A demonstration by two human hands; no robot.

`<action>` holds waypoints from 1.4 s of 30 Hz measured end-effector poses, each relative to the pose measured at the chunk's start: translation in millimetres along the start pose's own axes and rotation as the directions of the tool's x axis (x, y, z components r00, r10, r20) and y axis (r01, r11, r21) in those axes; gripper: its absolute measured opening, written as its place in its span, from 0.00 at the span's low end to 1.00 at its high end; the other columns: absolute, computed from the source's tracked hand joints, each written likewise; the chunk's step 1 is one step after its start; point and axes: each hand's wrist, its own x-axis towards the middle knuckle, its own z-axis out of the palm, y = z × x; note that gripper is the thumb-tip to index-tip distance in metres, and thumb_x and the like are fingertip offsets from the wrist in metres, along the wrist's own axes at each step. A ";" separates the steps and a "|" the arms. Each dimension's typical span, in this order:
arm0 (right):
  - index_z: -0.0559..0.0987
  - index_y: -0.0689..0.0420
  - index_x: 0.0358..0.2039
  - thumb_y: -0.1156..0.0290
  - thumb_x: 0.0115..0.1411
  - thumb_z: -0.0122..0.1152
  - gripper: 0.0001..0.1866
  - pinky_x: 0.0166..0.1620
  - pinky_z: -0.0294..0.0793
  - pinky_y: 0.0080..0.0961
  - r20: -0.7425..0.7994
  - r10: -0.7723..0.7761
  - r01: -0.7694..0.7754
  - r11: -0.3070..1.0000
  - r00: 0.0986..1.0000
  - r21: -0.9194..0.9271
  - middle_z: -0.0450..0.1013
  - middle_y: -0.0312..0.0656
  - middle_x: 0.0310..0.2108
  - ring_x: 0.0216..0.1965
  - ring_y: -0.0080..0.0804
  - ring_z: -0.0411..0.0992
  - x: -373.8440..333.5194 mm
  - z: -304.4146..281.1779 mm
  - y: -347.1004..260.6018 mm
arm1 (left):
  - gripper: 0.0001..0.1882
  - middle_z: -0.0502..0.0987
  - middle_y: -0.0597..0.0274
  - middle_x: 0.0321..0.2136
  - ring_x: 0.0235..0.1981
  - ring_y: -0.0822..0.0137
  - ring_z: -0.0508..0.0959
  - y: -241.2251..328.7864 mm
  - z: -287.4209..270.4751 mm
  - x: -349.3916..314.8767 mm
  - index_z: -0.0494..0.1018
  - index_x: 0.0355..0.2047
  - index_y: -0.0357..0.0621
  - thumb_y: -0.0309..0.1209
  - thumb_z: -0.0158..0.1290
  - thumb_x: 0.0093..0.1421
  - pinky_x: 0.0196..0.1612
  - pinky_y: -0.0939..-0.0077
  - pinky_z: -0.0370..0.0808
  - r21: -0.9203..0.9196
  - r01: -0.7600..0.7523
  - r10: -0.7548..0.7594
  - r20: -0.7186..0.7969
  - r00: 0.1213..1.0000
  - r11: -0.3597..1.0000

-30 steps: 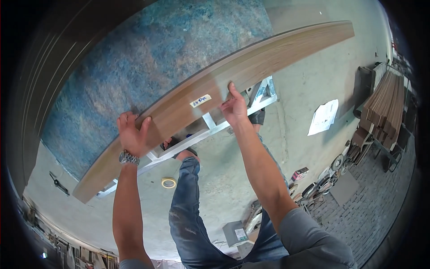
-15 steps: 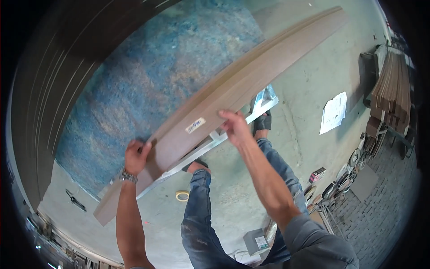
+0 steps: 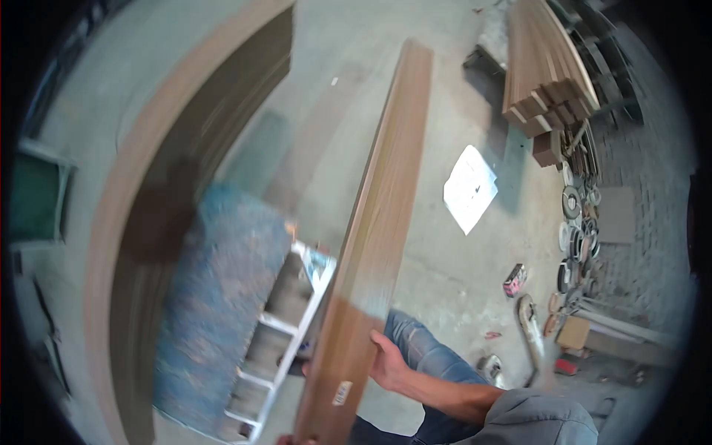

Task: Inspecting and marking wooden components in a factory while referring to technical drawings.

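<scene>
Left of the white frame [image 3: 300, 330] we see long stacked boards [image 3: 130, 297], then a mottled blue panel [image 3: 222, 297] just beside it. Right of the frame's lower end, our left hand [image 3: 285, 440] barely shows; we cannot tell its grip. The plank [image 3: 386, 200] slants upward right of the frame, our right hand [image 3: 387, 361] clasping its right edge. Farther right lies white paper [image 3: 471, 190]. We judge this step as handling the plank; moving it calls for a firm two-handed hold.

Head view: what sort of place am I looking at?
Probably a woodworking workshop: a long wood-grain board in the right hand, a stack of brown boards and a row of round coils.
</scene>
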 end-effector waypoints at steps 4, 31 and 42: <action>0.70 0.51 0.63 0.37 0.65 0.50 0.36 0.65 0.63 0.44 0.006 -0.041 0.039 0.973 0.999 0.226 0.70 0.38 0.62 0.62 0.40 0.66 -76.8 17.7 -75.3 | 0.35 0.82 0.45 0.29 0.30 0.48 0.83 82.8 69.7 -142.1 0.81 0.46 0.41 0.62 0.59 0.56 0.36 0.56 0.79 0.623 -0.092 0.426 -0.413 0.805 0.777; 0.73 0.54 0.61 0.28 0.61 0.48 0.44 0.63 0.66 0.41 0.696 -0.132 0.001 0.983 0.705 0.185 0.73 0.44 0.58 0.57 0.40 0.70 -366.6 -207.6 -442.9 | 0.30 0.77 0.34 0.47 0.49 0.38 0.77 173.0 428.0 -384.8 0.65 0.63 0.40 0.43 0.53 0.67 0.52 0.54 0.73 0.792 -0.375 0.763 -0.170 0.623 0.482; 0.71 0.56 0.62 0.27 0.62 0.44 0.45 0.59 0.70 0.40 0.716 -0.239 0.217 0.968 0.656 0.125 0.74 0.45 0.56 0.56 0.40 0.72 -398.5 -247.5 -656.3 | 0.31 0.77 0.30 0.44 0.45 0.38 0.79 315.7 622.3 -330.7 0.60 0.66 0.41 0.41 0.52 0.67 0.48 0.53 0.75 0.613 -0.228 0.470 -0.267 0.841 0.757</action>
